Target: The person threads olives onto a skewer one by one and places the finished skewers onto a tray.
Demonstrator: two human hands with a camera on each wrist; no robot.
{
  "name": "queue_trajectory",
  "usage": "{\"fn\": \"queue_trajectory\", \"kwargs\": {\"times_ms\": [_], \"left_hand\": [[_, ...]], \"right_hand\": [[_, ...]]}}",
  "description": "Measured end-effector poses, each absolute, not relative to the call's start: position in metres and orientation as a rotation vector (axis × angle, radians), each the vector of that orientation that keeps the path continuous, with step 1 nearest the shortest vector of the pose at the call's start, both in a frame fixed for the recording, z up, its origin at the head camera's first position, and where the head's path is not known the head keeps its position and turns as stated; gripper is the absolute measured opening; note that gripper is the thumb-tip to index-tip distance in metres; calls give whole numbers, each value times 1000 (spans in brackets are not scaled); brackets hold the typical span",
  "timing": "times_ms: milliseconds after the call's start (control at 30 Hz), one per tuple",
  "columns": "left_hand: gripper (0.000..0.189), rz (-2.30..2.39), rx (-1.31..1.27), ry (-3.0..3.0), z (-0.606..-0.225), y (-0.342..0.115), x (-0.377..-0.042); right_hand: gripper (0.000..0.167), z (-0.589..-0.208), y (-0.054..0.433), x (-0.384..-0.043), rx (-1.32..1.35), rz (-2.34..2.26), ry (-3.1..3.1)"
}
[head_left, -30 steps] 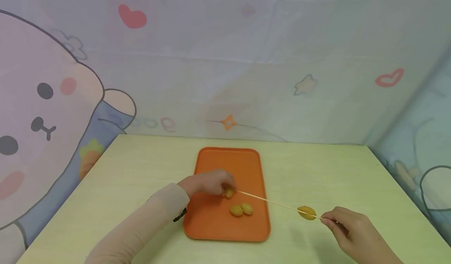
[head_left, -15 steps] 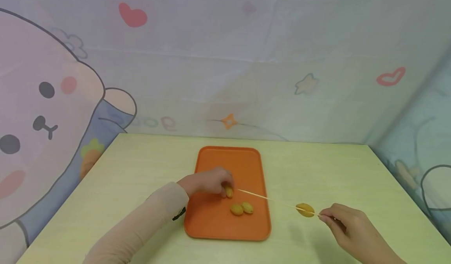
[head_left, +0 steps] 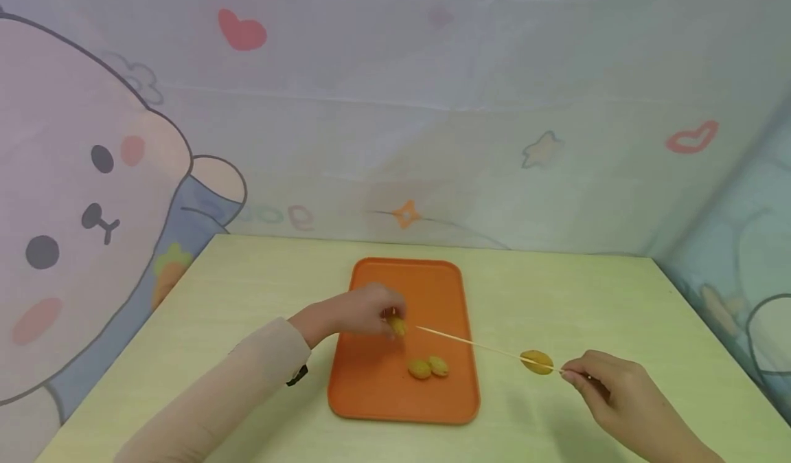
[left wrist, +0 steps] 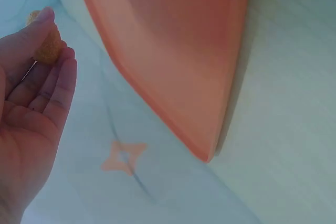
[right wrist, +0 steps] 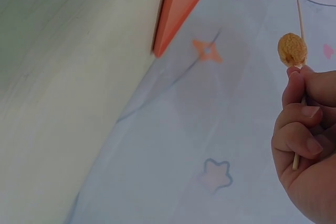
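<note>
In the head view my left hand (head_left: 369,310) is over the orange tray (head_left: 402,404), pinching a small wrinkled golden-yellow ball (head_left: 397,325). The left wrist view has this ball (left wrist: 48,48) between thumb and fingertips. To the right of the tray, my right hand (head_left: 624,398) grips a thin wooden skewer (head_left: 494,349) near its back end. One wrinkled yellow ball (head_left: 536,362) sits on the skewer, just ahead of my fingers; the right wrist view shows it (right wrist: 292,50) close up. The skewer's pointed end reaches left over the tray, a short gap from the ball in my left hand.
Two more yellow balls (head_left: 419,369) lie side by side in the front half of the tray. Under it is a pale yellow-green table (head_left: 556,298). A cartoon-printed cloth (head_left: 383,106) hangs behind the table's back edge.
My left hand has lifted a little with its ball and moved slightly away from the skewer's tip. The skewer, held in my right hand, has risen slightly. The head view has shifted a bit.
</note>
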State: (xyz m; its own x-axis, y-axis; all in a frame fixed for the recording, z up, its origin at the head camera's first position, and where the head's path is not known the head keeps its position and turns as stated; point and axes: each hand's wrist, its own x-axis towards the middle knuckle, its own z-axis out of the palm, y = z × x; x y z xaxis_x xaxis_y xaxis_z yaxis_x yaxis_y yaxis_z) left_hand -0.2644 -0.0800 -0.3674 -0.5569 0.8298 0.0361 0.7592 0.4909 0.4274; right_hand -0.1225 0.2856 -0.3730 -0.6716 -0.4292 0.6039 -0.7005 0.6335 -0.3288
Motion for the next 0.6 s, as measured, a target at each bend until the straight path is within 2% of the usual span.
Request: {"fn": "queue_trajectory", "kwargs": {"times_ms": [600], "left_hand": [[22, 916, 1409, 2652, -351, -100, -217]], "right_hand": [[26, -375, 277, -124, 981, 781, -2333]]}}
